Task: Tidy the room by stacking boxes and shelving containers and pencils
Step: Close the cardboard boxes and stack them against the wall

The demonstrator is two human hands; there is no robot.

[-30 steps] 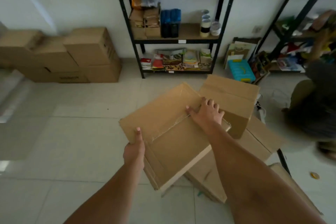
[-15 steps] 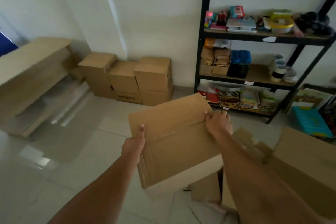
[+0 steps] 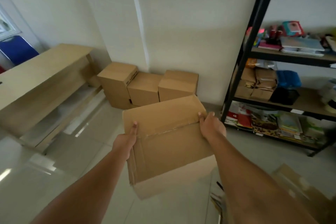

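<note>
I hold a closed brown cardboard box (image 3: pixel 169 138) in the air in front of me, its taped top facing up. My left hand (image 3: pixel 125 141) grips its left edge and my right hand (image 3: pixel 211 125) grips its right edge near the far corner. Beyond it, a stack of cardboard boxes (image 3: pixel 145 85) stands on the floor against the white wall. The box I carry hides the lower front of that stack.
A black metal shelf unit (image 3: pixel 254 71) with packets, books and containers stands at the right. A long low wooden desk (image 3: pixel 41 82) runs along the left, a blue chair (image 3: pixel 18 49) behind it. More cardboard (image 3: pixel 300 187) lies on the floor at lower right.
My view has turned left and come nearer the wall. The box stays in both hands and now hangs close in front of the stacked boxes; the loose boxes at the right have dropped out of view.
</note>
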